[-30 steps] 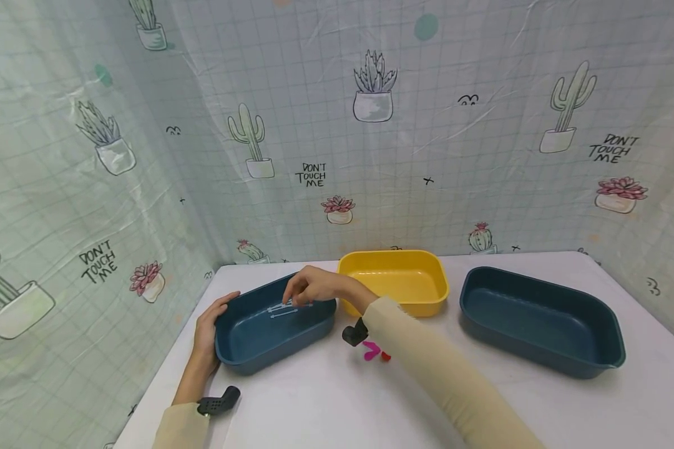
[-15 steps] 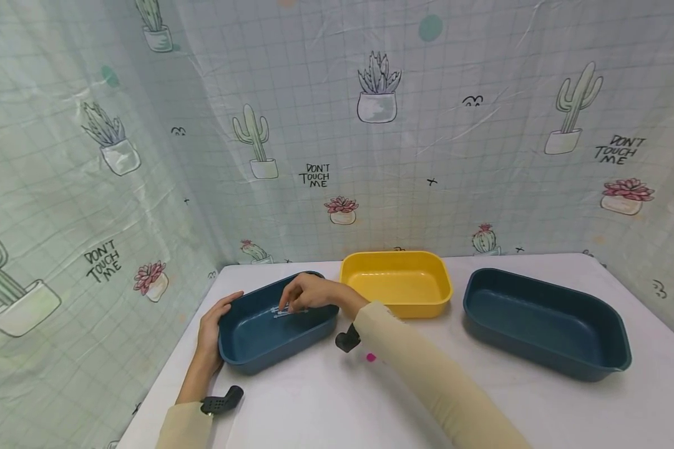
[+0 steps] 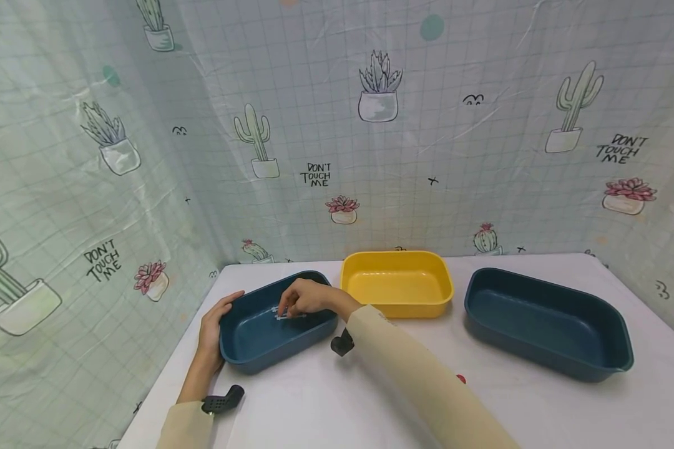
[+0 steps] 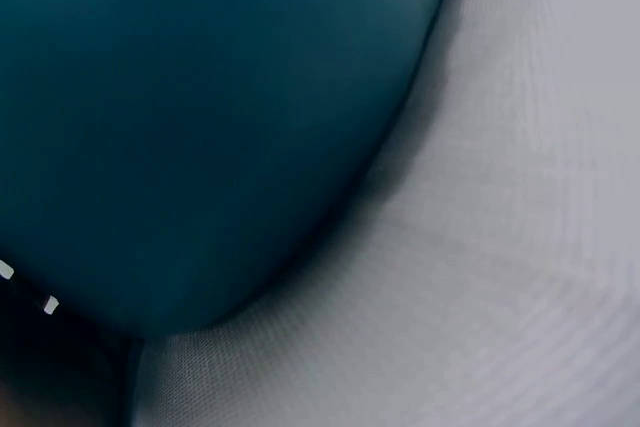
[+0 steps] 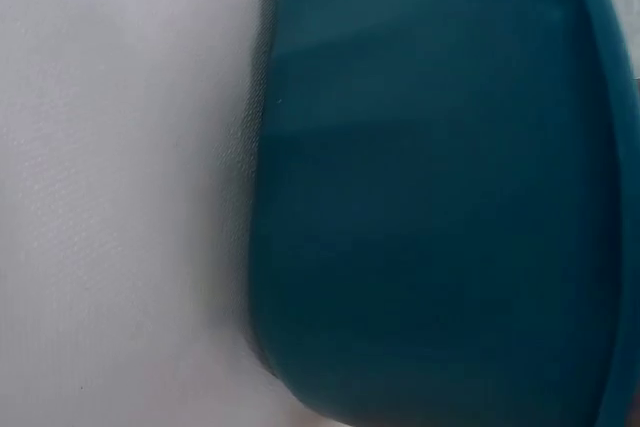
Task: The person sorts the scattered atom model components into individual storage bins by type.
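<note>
My left hand (image 3: 209, 333) holds the left end of a dark blue tray (image 3: 258, 362), its fingers bent round the far corner of the rim. Over the inside of this tray, my right hand (image 3: 306, 296) reaches down with bent fingers. Several thin pale sticks with knobbed ends (image 3: 289, 316) lie on the tray floor right under its fingertips. Whether the fingers pinch a stick is too small to tell. In the left wrist view, the blue tray's outer wall (image 4: 200, 127) fills the upper left. The right wrist view shows the tray's wall (image 5: 430, 197) but no fingertips.
A yellow tray (image 3: 395, 310) stands behind, to the right of the blue one. Farther right is another dark blue tray (image 3: 545, 349). A small red piece (image 3: 461, 378) peeks out beside the right sleeve (image 3: 410, 368) on the white table (image 3: 292, 405). Cactus-print cloth (image 3: 337, 137) hangs behind.
My right hand has lowered slightly and shifted a little left over the sticks. The right forearm moved too, hiding the pink piece and uncovering a red one. My left hand keeps its hold.
</note>
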`<state>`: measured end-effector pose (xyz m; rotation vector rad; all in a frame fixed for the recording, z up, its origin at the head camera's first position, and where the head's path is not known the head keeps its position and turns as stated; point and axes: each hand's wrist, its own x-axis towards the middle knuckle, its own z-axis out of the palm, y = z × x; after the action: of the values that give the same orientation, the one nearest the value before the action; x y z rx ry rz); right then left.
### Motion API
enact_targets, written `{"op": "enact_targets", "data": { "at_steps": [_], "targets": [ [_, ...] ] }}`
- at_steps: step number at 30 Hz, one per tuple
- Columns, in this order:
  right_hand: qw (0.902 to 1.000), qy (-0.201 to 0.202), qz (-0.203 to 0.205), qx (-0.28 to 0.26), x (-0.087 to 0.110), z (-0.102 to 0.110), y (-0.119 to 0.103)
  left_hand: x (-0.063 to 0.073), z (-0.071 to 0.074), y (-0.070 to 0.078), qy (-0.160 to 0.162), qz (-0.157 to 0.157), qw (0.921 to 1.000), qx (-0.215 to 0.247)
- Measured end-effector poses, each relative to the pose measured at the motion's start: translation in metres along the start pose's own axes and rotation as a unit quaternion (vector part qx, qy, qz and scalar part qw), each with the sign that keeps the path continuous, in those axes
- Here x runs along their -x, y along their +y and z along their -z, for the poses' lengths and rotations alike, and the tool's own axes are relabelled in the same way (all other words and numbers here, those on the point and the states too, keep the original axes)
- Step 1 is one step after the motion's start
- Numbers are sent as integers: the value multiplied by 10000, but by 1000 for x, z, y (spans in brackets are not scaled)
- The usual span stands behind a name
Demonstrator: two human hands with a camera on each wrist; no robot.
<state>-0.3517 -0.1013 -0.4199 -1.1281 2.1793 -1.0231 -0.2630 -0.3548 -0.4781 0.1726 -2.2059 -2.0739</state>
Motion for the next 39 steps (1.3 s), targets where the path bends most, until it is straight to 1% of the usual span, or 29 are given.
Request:
{"op": "enact_targets", "data": {
  "at_steps": [5, 9, 12, 16, 21, 27, 33, 39],
  "targets": [
    [9997, 77, -94, 209, -1, -2, 0, -1, 0, 0, 31, 0, 10000, 82],
    [9990, 181, -192, 366, -2, -4, 0, -1, -1, 0, 17, -6, 10000, 75],
    [9987, 237, -232, 376, -3, -7, 2, 0, -1, 0, 26, -5, 10000, 53],
    [9981, 262, -270, 495, -6, -11, 4, 0, -2, 0, 71, -37, 10000, -4],
    [9959, 374, -350, 746, -9, -14, 5, -1, -3, 0, 92, -81, 9999, -27],
    [9944, 444, -401, 868, -12, -16, 5, -1, -2, -1, 96, -64, 9999, -43],
    [9902, 585, -463, 1177, -14, -18, 7, 0, -1, -1, 126, -84, 9999, -43],
    [9893, 663, -459, 1213, -15, -17, 7, -1, -1, 0, 142, -62, 9998, -78]
  ]
}}
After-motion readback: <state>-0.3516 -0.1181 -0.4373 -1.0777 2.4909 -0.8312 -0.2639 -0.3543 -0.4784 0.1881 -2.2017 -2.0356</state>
